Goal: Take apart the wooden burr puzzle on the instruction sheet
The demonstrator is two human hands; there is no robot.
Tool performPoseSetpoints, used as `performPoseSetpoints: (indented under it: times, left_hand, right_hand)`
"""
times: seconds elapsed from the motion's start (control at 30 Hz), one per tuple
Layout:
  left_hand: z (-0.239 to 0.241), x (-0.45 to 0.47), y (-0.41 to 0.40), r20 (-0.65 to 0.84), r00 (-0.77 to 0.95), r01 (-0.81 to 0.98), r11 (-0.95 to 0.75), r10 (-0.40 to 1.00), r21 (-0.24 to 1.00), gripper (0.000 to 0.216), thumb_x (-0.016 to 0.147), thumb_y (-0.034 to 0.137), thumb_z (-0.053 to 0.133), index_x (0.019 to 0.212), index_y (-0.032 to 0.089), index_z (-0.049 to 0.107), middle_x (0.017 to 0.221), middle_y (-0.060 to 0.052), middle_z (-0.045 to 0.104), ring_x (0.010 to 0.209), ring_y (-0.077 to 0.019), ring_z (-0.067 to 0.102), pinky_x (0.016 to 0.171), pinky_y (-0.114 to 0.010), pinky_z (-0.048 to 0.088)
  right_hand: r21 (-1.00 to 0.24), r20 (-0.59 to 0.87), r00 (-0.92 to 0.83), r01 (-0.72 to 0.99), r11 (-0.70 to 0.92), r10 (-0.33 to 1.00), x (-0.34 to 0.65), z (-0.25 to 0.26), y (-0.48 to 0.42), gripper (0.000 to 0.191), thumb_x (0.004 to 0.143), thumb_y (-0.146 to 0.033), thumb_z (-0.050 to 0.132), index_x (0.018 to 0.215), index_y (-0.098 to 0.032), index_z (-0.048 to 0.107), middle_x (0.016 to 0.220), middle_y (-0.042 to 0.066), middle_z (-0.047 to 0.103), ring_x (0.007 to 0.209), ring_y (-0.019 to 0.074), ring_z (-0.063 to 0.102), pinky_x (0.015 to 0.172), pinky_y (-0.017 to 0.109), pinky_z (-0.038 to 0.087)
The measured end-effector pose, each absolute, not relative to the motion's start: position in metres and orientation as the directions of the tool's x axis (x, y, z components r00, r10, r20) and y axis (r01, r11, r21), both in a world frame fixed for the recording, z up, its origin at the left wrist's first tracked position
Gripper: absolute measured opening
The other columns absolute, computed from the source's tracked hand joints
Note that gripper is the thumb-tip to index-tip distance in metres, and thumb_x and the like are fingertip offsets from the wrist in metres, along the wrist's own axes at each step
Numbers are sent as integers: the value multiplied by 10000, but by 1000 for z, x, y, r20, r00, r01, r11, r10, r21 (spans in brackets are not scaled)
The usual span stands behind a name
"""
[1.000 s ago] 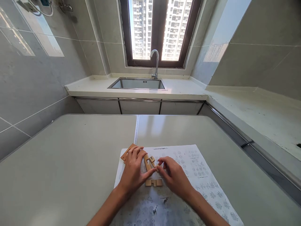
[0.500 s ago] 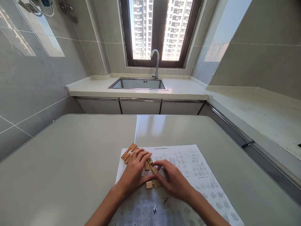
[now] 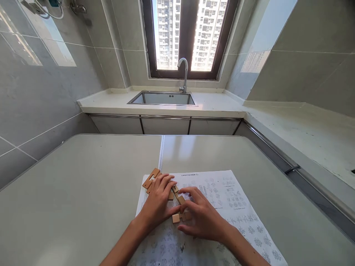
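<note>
Several notched wooden puzzle pieces lie close together on a printed sheet. My left hand (image 3: 158, 197) rests over them, its fingers and thumb curved around a wooden puzzle piece (image 3: 171, 195) that it partly hides. At its upper left, a flat slotted piece (image 3: 152, 178) sticks out past the fingers. My right hand (image 3: 203, 214) is at the right side with fingers apart, fingertips by a slanting numbered piece (image 3: 181, 200) and the thumb lower down. Between the hands, a short block (image 3: 176, 218) lies near my left thumb. The right fingers partly cover a notched piece (image 3: 186, 215) there.
The printed sheet (image 3: 235, 207) carries rows of small diagrams and lies on a pale folding table (image 3: 83, 192) with a centre seam. Beyond stand a counter (image 3: 111, 101) with a sink (image 3: 166, 98) and a tap (image 3: 185, 72) below a window. Another counter (image 3: 318, 129) runs along the right.
My right thumb has come away from the pieces and dropped lower, and its fingers have spread. My left hand has shifted slightly left, still over the pieces.
</note>
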State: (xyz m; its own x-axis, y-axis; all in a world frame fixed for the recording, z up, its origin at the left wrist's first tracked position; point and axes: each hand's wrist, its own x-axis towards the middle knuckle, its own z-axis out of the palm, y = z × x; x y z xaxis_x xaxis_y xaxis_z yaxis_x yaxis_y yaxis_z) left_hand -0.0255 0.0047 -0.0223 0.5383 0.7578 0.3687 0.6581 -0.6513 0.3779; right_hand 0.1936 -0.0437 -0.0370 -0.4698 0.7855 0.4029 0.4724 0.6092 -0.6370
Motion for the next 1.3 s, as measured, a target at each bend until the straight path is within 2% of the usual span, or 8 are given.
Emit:
performPoseSetpoints:
  times: [0.2, 0.43, 0.6, 0.73, 0.83, 0.97, 1.1, 1.3]
  left_hand:
    - [-23, -24, 2, 380, 554, 650, -670, 740, 357, 569, 866, 330, 794, 1390, 261, 582, 1440, -126, 590, 1416, -373, 457, 1144, -575, 467]
    - [-21, -25, 2, 359, 571, 645, -674, 738, 360, 586, 897, 257, 725, 1451, 235, 533, 1417, -122, 611, 1412, -358, 454, 1157, -566, 452]
    - [-18, -28, 3, 338, 602, 631, -690, 723, 354, 555, 930, 231, 670, 1466, 252, 527, 1434, -100, 630, 1413, -359, 458, 1155, -579, 438]
    - [-16, -28, 2, 332, 628, 619, -710, 704, 336, 583, 922, 211, 656, 1487, 268, 523, 1445, -88, 625, 1431, -355, 445, 1165, -578, 429]
    - [-17, -27, 1, 338, 638, 610, -722, 692, 327, 591, 888, 222, 694, 1460, 284, 554, 1426, -80, 634, 1441, -359, 442, 1177, -580, 415]
    - [-16, -25, 0, 341, 645, 603, -730, 684, 322, 596, 884, 255, 725, 1454, 273, 551, 1416, -87, 641, 1439, -362, 452, 1173, -567, 419]
    - [-13, -23, -1, 346, 636, 606, -724, 689, 329, 634, 885, 286, 748, 1472, 253, 513, 1418, -96, 643, 1434, -360, 462, 1165, -552, 436]
    - [-14, -22, -1, 349, 645, 588, -734, 679, 340, 733, 860, 383, 807, 1498, 250, 472, 1467, -117, 606, 1440, -359, 460, 1173, -552, 442]
  right_hand:
    - [-621, 432, -477, 457, 636, 765, 196, -36, -41, 327, 693, -139, 899, 884, -251, 659, 1458, 98, 524, 1375, 336, 486, 1058, 474, 519]
    - [-731, 360, -423, 426, 534, 831, 200, -30, -42, 190, 788, -126, 797, 846, -246, 663, 1428, 87, 562, 1343, 297, 532, 1082, 450, 510]
    - [-781, 315, -229, 489, 389, 921, 200, -34, -37, 55, 904, -234, 722, 874, -245, 677, 1340, 108, 606, 1227, 288, 601, 1039, 458, 530]
    - [-761, 322, -16, 591, 269, 947, 202, -43, -32, 137, 944, -317, 694, 836, -239, 660, 1232, 120, 633, 1184, 313, 603, 1011, 488, 525]
    - [-733, 317, 56, 648, 208, 947, 202, -47, -30, 180, 956, -352, 676, 827, -238, 624, 1159, 116, 635, 1142, 322, 596, 955, 489, 534]
    - [-719, 304, 67, 671, 183, 950, 202, -46, -31, 252, 975, -382, 647, 786, -242, 556, 1089, 111, 621, 1087, 321, 589, 877, 467, 542]
    - [-719, 299, 32, 665, 203, 954, 200, -45, -33, 315, 992, -421, 643, 748, -241, 558, 1046, 96, 620, 1043, 306, 599, 890, 464, 536]
    - [-744, 303, -137, 584, 324, 943, 195, -44, -34, 225, 1070, -344, 526, 995, -254, 718, 1019, 87, 660, 1000, 275, 616, 890, 438, 534]
